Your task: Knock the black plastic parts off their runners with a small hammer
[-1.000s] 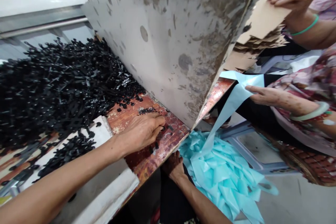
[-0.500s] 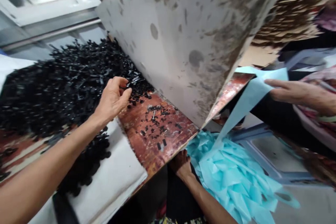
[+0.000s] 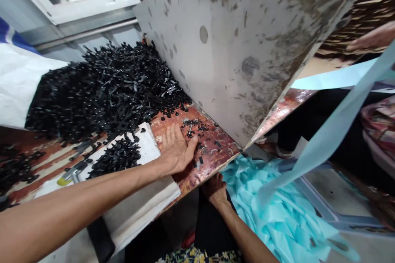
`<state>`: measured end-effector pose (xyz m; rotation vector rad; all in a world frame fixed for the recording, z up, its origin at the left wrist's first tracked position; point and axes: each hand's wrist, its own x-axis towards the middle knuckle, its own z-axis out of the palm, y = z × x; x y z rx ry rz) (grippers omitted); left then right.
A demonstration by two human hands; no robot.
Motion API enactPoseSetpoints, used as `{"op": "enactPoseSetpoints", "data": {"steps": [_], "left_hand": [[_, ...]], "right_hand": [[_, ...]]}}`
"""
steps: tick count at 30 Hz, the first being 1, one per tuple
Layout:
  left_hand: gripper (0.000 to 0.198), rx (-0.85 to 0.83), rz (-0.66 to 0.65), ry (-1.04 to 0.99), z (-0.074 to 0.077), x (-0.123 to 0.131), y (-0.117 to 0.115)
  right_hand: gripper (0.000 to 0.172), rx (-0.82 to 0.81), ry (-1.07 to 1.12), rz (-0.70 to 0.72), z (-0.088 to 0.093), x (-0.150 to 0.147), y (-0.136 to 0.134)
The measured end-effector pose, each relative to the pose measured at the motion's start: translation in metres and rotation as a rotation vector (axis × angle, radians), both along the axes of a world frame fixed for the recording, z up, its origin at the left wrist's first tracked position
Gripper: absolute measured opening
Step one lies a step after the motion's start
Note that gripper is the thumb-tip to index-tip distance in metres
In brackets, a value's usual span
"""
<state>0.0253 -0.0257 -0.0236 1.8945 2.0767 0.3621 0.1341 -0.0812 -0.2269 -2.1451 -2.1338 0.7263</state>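
My left hand (image 3: 177, 152) lies palm down on the red, worn tabletop (image 3: 188, 187), its fingers stretched out and thumb apart. Just beyond its fingertips and thumb are scattered small black bits (image 3: 200, 125). Below the table's front edge is my right hand (image 3: 216, 189), fingers pointing up toward the edge and partly hidden; they look loosely open, with nothing visible in them. A large heap of small black plastic parts (image 3: 108, 90) rises behind my left hand. A smaller pile of black parts (image 3: 117, 156) rests on a white pad (image 3: 149, 139) beside my left forearm.
A stained white board (image 3: 222, 49) leans upright beside the heap. Light-blue strips (image 3: 277, 205) are piled below the table at right, near a blue-grey plastic stool (image 3: 336, 197). Another person's hand (image 3: 375, 37) is at far right. A yellow-ended metal tool (image 3: 70, 174) lies left.
My left hand has moved from the edge of the black heap down and right onto the tabletop, its fingers now flattened. The light-blue strip at right is drawn farther up. My right hand stays put.
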Motion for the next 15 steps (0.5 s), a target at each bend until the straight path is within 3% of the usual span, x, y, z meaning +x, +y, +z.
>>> {"op": "enactPoseSetpoints", "data": {"steps": [3, 8, 12, 15], "left_hand": [[0.079, 0.046, -0.048, 0.060, -0.008, 0.014, 0.002], [0.068, 0.210, -0.255, -0.022, -0.011, 0.031, 0.007], [0.057, 0.381, -0.283, -0.015, -0.007, 0.009, 0.018], [0.051, 0.348, -0.224, 0.038, -0.007, -0.013, 0.029]], "right_hand": [[0.046, -0.004, 0.006, 0.001, 0.001, 0.000, -0.001], [0.048, -0.005, 0.030, -0.008, 0.001, 0.001, -0.003], [0.050, 0.002, 0.059, -0.006, 0.002, 0.005, -0.004], [0.050, 0.006, 0.080, -0.009, 0.004, 0.007, -0.004]]}}
